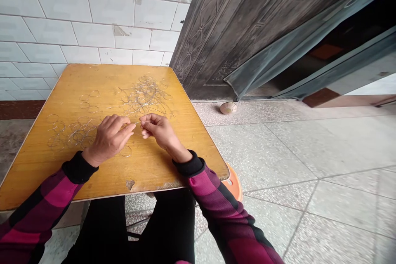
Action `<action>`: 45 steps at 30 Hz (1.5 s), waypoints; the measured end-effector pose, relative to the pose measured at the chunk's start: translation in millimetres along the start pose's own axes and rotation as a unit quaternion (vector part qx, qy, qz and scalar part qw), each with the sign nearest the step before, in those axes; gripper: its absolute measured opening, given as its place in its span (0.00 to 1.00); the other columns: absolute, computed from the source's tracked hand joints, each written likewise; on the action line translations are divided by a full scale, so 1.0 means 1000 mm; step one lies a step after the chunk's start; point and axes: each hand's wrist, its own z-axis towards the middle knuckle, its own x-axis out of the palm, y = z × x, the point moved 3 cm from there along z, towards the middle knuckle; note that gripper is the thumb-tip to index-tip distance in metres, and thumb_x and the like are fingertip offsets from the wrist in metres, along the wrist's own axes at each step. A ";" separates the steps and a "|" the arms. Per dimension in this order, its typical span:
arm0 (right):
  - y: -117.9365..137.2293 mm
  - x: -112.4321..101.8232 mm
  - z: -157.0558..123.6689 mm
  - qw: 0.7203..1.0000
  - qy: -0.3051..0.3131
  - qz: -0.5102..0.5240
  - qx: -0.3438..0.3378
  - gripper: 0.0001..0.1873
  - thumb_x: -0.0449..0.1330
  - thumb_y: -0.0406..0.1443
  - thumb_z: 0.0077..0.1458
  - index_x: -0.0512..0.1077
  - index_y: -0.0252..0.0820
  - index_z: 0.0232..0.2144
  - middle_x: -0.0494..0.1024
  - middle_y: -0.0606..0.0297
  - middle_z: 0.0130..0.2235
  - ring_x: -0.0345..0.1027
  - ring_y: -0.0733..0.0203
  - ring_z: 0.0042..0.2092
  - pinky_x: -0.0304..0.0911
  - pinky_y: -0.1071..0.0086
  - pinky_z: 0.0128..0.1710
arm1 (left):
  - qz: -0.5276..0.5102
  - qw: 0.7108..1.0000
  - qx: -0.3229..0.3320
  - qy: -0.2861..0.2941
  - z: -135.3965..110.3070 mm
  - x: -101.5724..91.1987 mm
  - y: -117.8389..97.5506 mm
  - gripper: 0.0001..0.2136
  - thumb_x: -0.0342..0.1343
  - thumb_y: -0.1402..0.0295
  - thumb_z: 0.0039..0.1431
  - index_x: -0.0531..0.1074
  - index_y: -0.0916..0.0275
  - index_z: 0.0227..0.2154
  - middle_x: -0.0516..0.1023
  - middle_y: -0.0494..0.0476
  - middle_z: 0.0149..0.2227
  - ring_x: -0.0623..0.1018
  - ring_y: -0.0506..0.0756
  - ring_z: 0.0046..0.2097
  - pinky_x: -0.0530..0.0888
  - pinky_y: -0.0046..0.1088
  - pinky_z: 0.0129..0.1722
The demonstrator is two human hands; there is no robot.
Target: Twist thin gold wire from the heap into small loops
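Observation:
My left hand (109,139) and my right hand (157,128) meet above the middle of a yellow wooden table (151,165). Both pinch a short, thin metal wire (136,123) between thumb and fingertips. Much of it is hidden by my fingers. Loose, tangled wire rings (144,97) lie in a heap at the table's far side. A second tangle (74,134) lies beside and partly under my left hand. A few separate rings (88,101) lie between the heaps, and a single ring (126,151) rests just below my left fingers.
A white tiled wall (93,16) backs the table, and a dark embossed metal door (222,29) stands to the right. Tiled floor (278,161) spreads right. An orange stool (233,183) shows by the table's corner, and a small round object (228,108) sits near the door.

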 end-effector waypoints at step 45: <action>0.020 0.011 -0.017 0.842 0.129 -0.481 -0.208 0.06 0.58 0.32 0.57 0.75 0.38 0.31 0.76 0.65 0.29 0.66 0.68 0.30 0.57 0.73 0.32 | -0.386 0.848 -0.268 0.246 -0.001 0.018 0.027 0.12 0.55 0.62 0.55 0.76 0.62 0.22 0.77 0.54 0.23 0.75 0.51 0.27 0.70 0.26 0.29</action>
